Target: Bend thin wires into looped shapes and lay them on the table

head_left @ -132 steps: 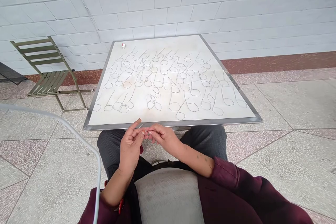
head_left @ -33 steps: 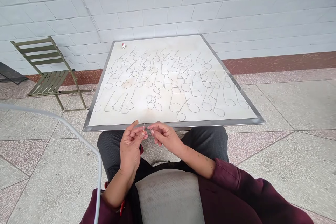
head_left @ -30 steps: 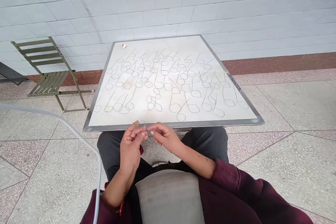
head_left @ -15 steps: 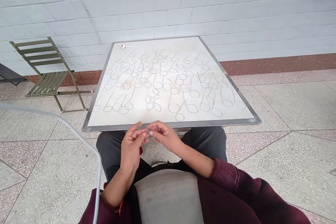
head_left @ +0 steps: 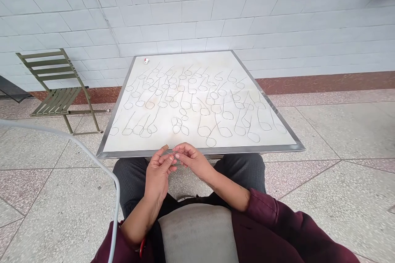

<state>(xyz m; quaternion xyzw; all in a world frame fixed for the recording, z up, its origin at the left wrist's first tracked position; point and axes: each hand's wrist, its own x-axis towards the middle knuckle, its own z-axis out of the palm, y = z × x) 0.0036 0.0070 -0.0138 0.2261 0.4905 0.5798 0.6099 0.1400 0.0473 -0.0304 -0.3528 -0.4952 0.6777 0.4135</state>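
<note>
My left hand [head_left: 159, 168] and my right hand [head_left: 191, 159] meet fingertip to fingertip over my lap, just at the near edge of the table. Both pinch a thin wire [head_left: 173, 154], whose small loop shows faintly between the fingers; most of it is hidden. A tan wrapping covers one fingertip of my left hand. On the white tabletop [head_left: 160, 139] lie several thin wire pieces, each bent into a loop with a straight tail. Closest to my hands is a small cluster of wire loops [head_left: 180, 126].
A grey metal rim [head_left: 247, 149] edges the table, which stands near a white block wall [head_left: 197, 12]. A small white and red object [head_left: 146, 61] sits at its far left corner. To the left stands a green slatted chair [head_left: 58, 94]. A pale cable [head_left: 92, 158] curves past my left arm.
The view has tilted slightly upward, so the table sits lower in the picture. My hands stay together on the wire, with the left fingers a little more spread.
</note>
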